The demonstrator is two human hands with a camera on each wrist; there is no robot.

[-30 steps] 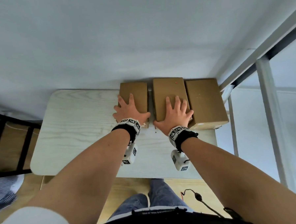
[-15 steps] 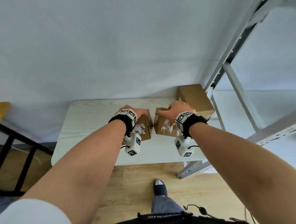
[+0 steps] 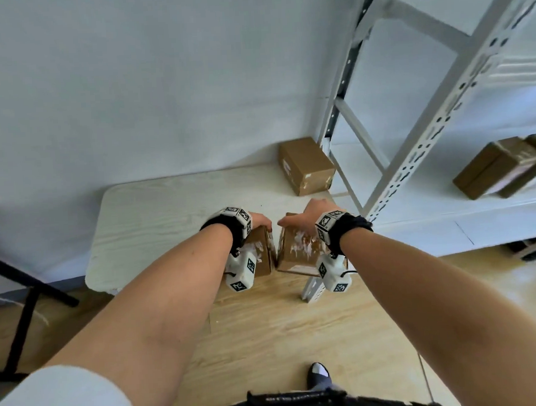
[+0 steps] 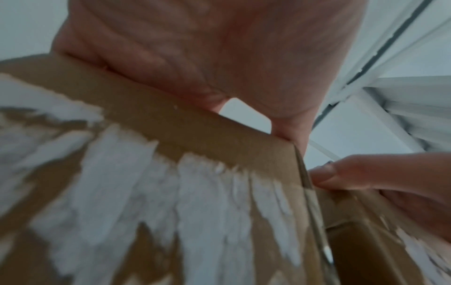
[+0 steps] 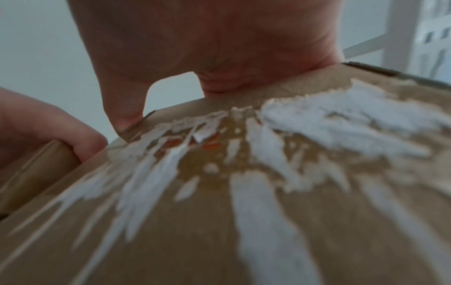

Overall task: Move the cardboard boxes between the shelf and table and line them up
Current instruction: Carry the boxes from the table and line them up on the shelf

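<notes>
The table (image 3: 155, 208) serves as reference. Above its near edge, the left hand (image 3: 259, 221) grips one cardboard box (image 3: 261, 254) from the top, fingers curled over it. Just beside it, the right hand (image 3: 307, 214) grips a second box (image 3: 297, 251) the same way; both boxes are clear of the surface. A third box (image 3: 305, 165) rests at the far right corner. Right of the table stands the shelf (image 3: 478, 210), holding more boxes (image 3: 501, 167). The step in hand appears to be carrying to the shelf. Next: set both down in line with those.
</notes>
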